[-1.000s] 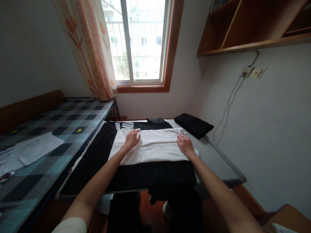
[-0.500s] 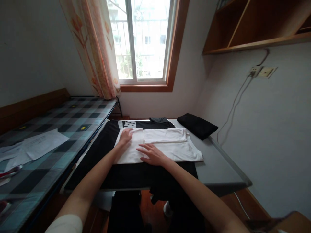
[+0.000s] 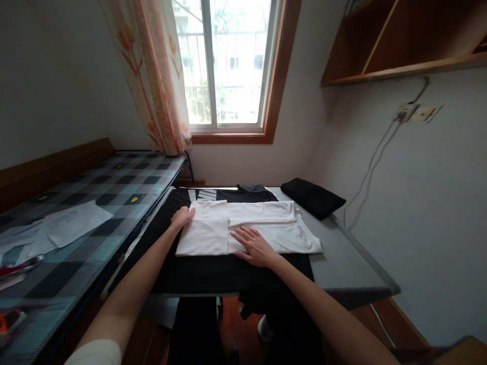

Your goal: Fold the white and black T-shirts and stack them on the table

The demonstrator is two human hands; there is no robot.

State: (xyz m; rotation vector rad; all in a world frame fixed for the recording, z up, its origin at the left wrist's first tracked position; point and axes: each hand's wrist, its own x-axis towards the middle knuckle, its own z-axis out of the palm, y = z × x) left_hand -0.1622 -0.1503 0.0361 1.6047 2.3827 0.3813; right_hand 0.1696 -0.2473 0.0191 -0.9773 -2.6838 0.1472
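A white garment (image 3: 207,233), folded into a long flat shape, lies on a black cloth (image 3: 190,276) spread over the table. My left hand (image 3: 183,216) is at the garment's left edge near the upper corner, its fingers drawn together; whether cloth is pinched between them is hard to make out. Resting on the lower middle of the garment, just right of the folded-over left panel, is my right hand (image 3: 255,246), palm down with fingers spread. The garment's neckline end points right.
A black folded item (image 3: 312,197) sits at the table's back right, and a dark grey cloth (image 3: 251,188) at its back edge. The grey table (image 3: 350,263) ends near the right wall. A checked bed (image 3: 125,218) with papers (image 3: 76,223) stands left.
My left hand has moved left and slightly down, from on top of the white garment to its left edge. My right hand remains on the cloth. The whole view has shifted slightly.
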